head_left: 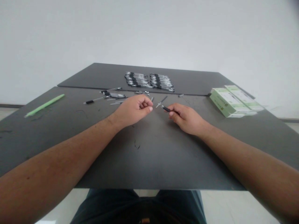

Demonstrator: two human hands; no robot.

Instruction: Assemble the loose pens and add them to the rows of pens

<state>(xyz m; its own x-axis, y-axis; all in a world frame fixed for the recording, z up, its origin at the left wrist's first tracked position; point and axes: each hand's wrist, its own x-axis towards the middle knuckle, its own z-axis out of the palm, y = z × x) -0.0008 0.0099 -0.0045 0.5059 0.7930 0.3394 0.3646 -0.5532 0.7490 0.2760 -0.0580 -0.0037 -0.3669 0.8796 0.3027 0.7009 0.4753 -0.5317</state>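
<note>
My right hand (187, 118) is closed around a pen (166, 108) with a black grip, its pale tip pointing left toward my other hand. Thumb and fingers of my left hand (134, 110) are curled together; whatever they pinch, if anything, is too small to make out. Between the hands, just behind the pen tip, lies a thin dark refill (164, 99). Several pens and clear barrels (114, 95) lie loosely beyond my left wrist. Small dark pen parts (142, 92) rest behind my left fingers.
Two bundles of black-gripped pens, a left bundle (137, 79) and a right bundle (161, 82), lie on the far table. Green-and-white boxes (233, 101) are stacked at the right. A long green stick-like object (45, 105) lies at the left. A small clear piece (181, 95) sits near the table seam.
</note>
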